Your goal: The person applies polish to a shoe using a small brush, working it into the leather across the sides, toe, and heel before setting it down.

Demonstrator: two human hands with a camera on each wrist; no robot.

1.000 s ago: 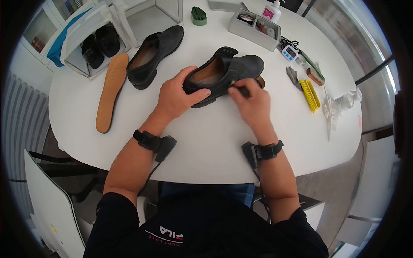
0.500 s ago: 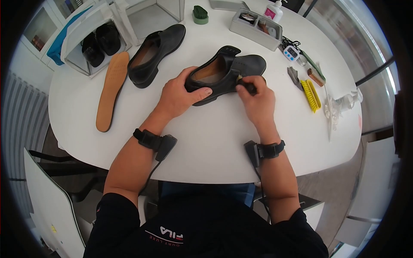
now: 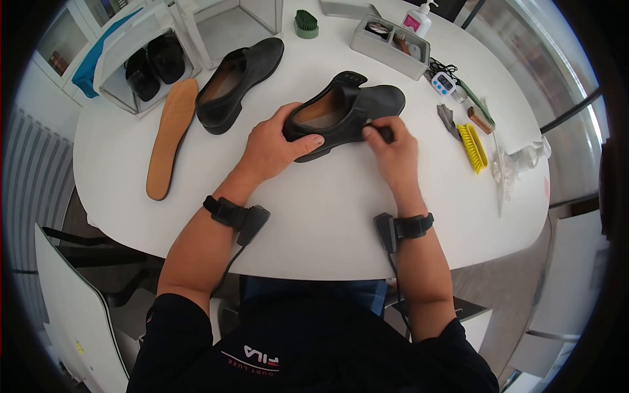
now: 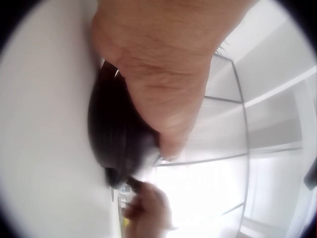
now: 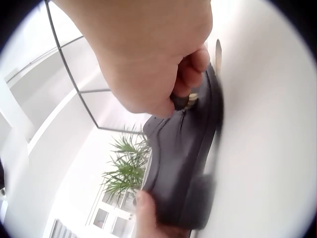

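Note:
A black leather shoe (image 3: 327, 134) sits on the white table, sole down with its toe to the right. Its perforated flap (image 3: 350, 79) stands up at the far side of the opening. My left hand (image 3: 268, 145) grips the heel end, thumb along the near side. Between thumb and fingers my right hand (image 3: 396, 154) pinches a small dark brush (image 5: 179, 102) with pale bristles. In the right wrist view those bristles are right at the shoe's upper. The fingers cover most of the brush.
A second black shoe (image 3: 239, 85) and a tan insole (image 3: 170, 141) lie to the left. Behind are a box with dark shoes (image 3: 147, 69), a green brush (image 3: 305, 25) and a grey organizer (image 3: 390, 49). A timer (image 3: 443, 83) and a yellow brush (image 3: 473, 147) lie right.
My right hand has moved slightly right along the shoe's near side with the brush, then a little down. The left hand keeps its hold on the shoe, which has shifted slightly right.

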